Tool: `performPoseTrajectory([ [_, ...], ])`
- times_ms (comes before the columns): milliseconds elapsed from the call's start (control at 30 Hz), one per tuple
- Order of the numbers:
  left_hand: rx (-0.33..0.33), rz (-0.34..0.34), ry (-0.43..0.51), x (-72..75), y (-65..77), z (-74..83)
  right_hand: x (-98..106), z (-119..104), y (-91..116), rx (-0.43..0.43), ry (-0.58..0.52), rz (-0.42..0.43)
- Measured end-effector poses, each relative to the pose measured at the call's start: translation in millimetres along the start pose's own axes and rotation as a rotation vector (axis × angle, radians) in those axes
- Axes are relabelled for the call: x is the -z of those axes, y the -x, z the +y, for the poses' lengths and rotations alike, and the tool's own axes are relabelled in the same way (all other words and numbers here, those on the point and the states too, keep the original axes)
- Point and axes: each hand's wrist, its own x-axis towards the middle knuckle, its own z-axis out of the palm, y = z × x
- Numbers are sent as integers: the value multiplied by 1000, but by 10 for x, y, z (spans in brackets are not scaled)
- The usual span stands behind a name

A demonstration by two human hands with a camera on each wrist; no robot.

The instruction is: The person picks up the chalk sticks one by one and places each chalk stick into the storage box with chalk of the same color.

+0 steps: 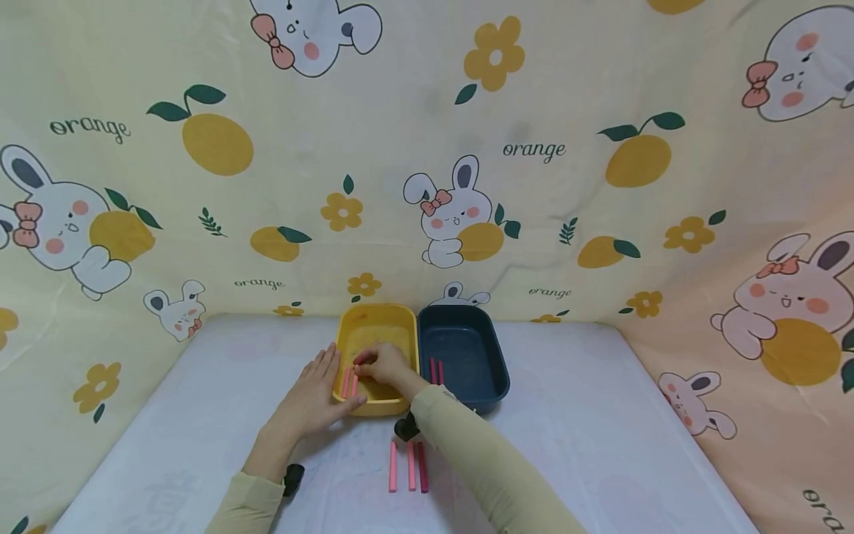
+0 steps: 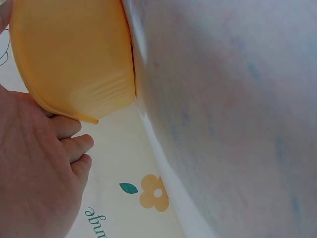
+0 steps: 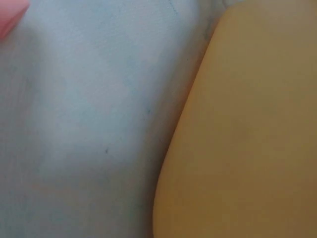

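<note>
In the head view, my left hand (image 1: 303,406) rests against the front left corner of the yellow tray (image 1: 387,407), fingers straight along its side wall. In the left wrist view, its fingers (image 2: 74,146) lie by the tray's rim. My right hand (image 1: 387,365) reaches over the tray, pinching the upper end of a light pink stick (image 1: 355,386) between thumb and fingertips. Beside that one lies another pink stick (image 1: 345,383). Outside the tray, on the table, are two light pink sticks (image 1: 392,467) and a darker pink stick (image 1: 423,469). The right wrist view shows no fingers.
A dark blue tray (image 1: 497,371) stands directly right of the yellow one, with dark pink sticks (image 1: 437,372) in it, partly behind the right sleeve. A white cloth (image 1: 574,415) covers the table. Behind hangs a printed curtain (image 1: 414,111) with rabbits and oranges.
</note>
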Motion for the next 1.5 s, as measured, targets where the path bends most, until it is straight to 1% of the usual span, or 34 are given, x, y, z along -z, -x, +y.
performPoseTrajectory([
  [267,-15,10,-4,-2,9,13,-14,-8,12,-2,14,15],
  [600,-1,-1,-1,-1,0,26,7,-5,37,-9,32,11],
  [967,6,2,10,6,13,44,22,2,54,-10,15,22],
  [1033,7,3,12,2,16,41,25,2,57,-11,-13,17],
  [1200,5,0,18,-19,20,30,51,-20,95,-47,-139,-11],
  [1333,-2,5,13,-21,21,18,93,-51,142,-61,-220,-13],
  [1500,-11,23,11,-7,25,3,162,-111,215,-33,-254,-3],
])
